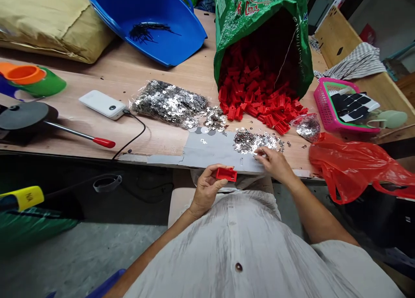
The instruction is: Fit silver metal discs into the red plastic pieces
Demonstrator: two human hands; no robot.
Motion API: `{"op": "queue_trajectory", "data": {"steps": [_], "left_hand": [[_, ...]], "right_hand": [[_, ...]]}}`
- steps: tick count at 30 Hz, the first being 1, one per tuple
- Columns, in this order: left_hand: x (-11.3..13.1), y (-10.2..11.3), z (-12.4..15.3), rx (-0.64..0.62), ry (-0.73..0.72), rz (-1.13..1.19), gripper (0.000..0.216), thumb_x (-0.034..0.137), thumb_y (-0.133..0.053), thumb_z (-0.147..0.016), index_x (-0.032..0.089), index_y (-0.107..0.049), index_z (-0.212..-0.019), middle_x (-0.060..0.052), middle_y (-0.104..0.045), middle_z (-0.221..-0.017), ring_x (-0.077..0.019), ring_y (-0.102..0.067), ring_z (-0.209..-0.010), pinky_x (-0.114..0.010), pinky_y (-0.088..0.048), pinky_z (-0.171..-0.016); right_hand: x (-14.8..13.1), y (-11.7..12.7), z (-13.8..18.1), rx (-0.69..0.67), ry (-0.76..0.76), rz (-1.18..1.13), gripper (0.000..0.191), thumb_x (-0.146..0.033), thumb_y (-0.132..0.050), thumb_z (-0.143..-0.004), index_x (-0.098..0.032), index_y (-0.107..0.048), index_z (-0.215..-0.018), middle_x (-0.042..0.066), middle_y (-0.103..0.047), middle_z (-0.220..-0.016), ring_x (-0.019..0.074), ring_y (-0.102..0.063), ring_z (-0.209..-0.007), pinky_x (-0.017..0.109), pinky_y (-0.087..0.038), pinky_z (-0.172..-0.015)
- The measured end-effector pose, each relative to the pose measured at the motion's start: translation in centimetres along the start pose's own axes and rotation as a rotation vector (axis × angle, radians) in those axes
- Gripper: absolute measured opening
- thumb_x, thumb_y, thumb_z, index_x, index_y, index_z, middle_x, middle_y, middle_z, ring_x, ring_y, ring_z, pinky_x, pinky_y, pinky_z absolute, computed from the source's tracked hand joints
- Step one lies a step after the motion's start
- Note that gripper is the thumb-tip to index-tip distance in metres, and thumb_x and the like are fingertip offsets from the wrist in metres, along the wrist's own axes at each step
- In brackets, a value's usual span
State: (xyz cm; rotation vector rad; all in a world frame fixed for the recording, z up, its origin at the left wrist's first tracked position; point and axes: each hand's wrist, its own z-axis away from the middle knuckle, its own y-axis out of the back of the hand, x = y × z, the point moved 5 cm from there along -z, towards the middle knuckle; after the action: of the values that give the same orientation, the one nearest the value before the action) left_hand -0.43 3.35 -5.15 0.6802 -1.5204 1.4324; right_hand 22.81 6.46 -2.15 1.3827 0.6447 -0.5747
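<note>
My left hand (206, 189) is closed round a small red plastic housing (226, 174), a rectangular open box held in front of the table edge with its hollow side toward me. My right hand (275, 163) is at the near edge of a loose pile of small silvery metal pieces (249, 140). Its thumb and fingertips are pinched together there; whether a metal piece is between them is too small to make out. Under the pile lies a grey sheet (207, 149) on the table. One small flat part (241, 161) rests on the sheet between my hands.
A green sack (223, 12) spills red housings (249, 94) onto the table (78, 79). Nearby are a clear bag of metal pieces (170, 101), a white power bank (103, 104), a red-handled lever tool (81, 133), a blue scoop (181, 38), a pink basket (324, 103) and a red bag (353, 164).
</note>
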Motion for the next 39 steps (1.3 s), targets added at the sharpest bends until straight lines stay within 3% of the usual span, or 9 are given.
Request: {"op": "queue_trajectory", "data": {"steps": [3, 9, 15, 21, 25, 29, 33, 39], "left_hand": [[-0.2, -0.3, -0.2, 0.008, 0.052, 0.05, 0.038, 0.026, -0.079, -0.073, 0.021, -0.064, -0.106, -0.009, -0.072, -0.112, -0.0231, -0.069, -0.102, -0.043, -0.053, -0.096], [-0.1, -0.6, -0.2, 0.031, 0.093, 0.088, 0.039, 0.024, -0.08, -0.071, 0.02, -0.065, -0.106, -0.008, -0.072, -0.11, -0.0219, -0.069, -0.1, -0.039, -0.054, -0.092], [0.8, -0.8, -0.6, 0.066, 0.12, 0.14, 0.038, 0.023, -0.079, -0.073, 0.021, -0.068, -0.109, -0.006, -0.071, -0.109, -0.0187, -0.069, -0.093, -0.032, -0.057, -0.083], [1.0, -1.3, -1.2, 0.047, 0.135, 0.193, 0.04, 0.024, -0.079, -0.073, 0.022, -0.068, -0.112, -0.005, -0.072, -0.1, -0.0174, -0.07, -0.087, -0.029, -0.056, -0.078], [1.0, -1.9, -1.5, 0.032, 0.154, 0.209, 0.044, 0.024, -0.078, -0.074, 0.022, -0.067, -0.117, -0.004, -0.072, -0.095, -0.0168, -0.07, -0.083, -0.028, -0.055, -0.077], [1.1, -2.2, -1.7, 0.031, 0.16, 0.233, 0.047, 0.024, -0.078, -0.074, 0.023, -0.067, -0.119, -0.003, -0.071, -0.091, -0.0132, -0.067, -0.078, -0.026, -0.053, -0.075], [1.3, -2.5, -1.8, 0.027, 0.165, 0.249, 0.048, 0.024, -0.077, -0.075, 0.025, -0.066, -0.121, -0.001, -0.068, -0.089, -0.0102, -0.063, -0.073, -0.023, -0.052, -0.07], [1.7, -2.6, -2.0, 0.018, 0.196, 0.231, 0.046, 0.024, -0.077, -0.073, 0.023, -0.068, -0.118, -0.001, -0.068, -0.087, -0.0095, -0.059, -0.069, -0.022, -0.048, -0.063]], "right_hand": [[1.2, 1.3, -1.6, 0.053, 0.033, 0.384, 0.012, -0.023, -0.055, -0.09, -0.022, -0.065, -0.096, 0.006, -0.07, -0.098, 0.0227, -0.063, -0.09, 0.034, -0.043, -0.078], [1.0, 0.3, -2.9, -0.027, 0.045, 0.561, 0.011, -0.029, -0.056, -0.091, -0.023, -0.065, -0.088, 0.005, -0.07, -0.094, 0.0209, -0.062, -0.085, 0.03, -0.04, -0.072], [0.8, 1.0, -3.0, 0.009, 0.012, 0.482, 0.009, -0.022, -0.049, -0.091, -0.02, -0.058, -0.093, 0.006, -0.067, -0.089, 0.0204, -0.058, -0.079, 0.029, -0.036, -0.068], [-0.7, 1.3, -2.1, -0.02, 0.076, 0.165, 0.005, -0.023, -0.051, -0.088, -0.021, -0.055, -0.089, 0.0, -0.062, -0.077, 0.0161, -0.055, -0.069, 0.027, -0.037, -0.065], [-3.7, 0.6, -0.7, -0.077, 0.205, -0.029, 0.007, -0.023, -0.053, -0.089, -0.02, -0.058, -0.092, 0.0, -0.064, -0.082, 0.0133, -0.056, -0.07, 0.025, -0.041, -0.065], [-7.1, -0.1, 0.7, -0.093, 0.443, -0.079, 0.013, -0.016, -0.051, -0.092, -0.02, -0.063, -0.096, 0.002, -0.067, -0.087, 0.0139, -0.06, -0.077, 0.026, -0.045, -0.07], [-8.7, -0.5, 1.7, -0.023, 0.67, -0.027, 0.023, -0.009, -0.049, -0.091, -0.021, -0.062, -0.104, 0.005, -0.069, -0.096, 0.0165, -0.063, -0.089, 0.032, -0.05, -0.08], [-9.4, -0.9, 2.4, -0.045, 0.804, 0.116, 0.026, -0.006, -0.045, -0.09, -0.021, -0.057, -0.107, 0.005, -0.069, -0.092, 0.0163, -0.064, -0.085, 0.031, -0.052, -0.077]]}}
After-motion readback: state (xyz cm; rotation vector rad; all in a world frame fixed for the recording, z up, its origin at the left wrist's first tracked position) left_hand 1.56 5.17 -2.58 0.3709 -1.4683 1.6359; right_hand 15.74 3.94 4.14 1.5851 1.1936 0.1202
